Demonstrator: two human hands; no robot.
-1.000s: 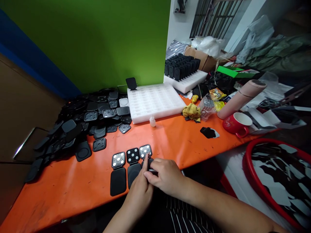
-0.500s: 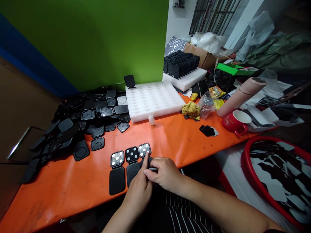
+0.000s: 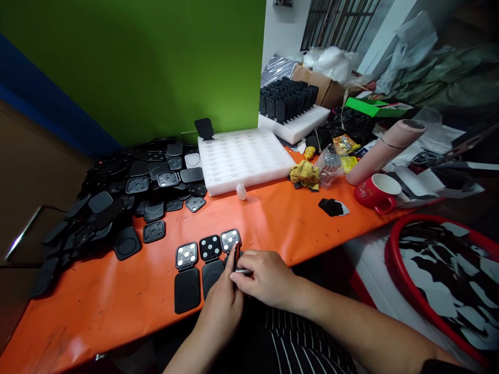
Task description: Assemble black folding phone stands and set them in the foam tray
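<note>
Since a second ago the hands barely shifted; the view slid slightly, and both hands stayed at the near edge.

The orange surface carried a heap of black plates at left and a white foam tray behind. Three open black cases lay in a row near the edge. The right hand had its fingers pinched shut on a short metal stack beside the rightmost case; the left hand pressed against it, index finger raised, its grip unclear.
</note>
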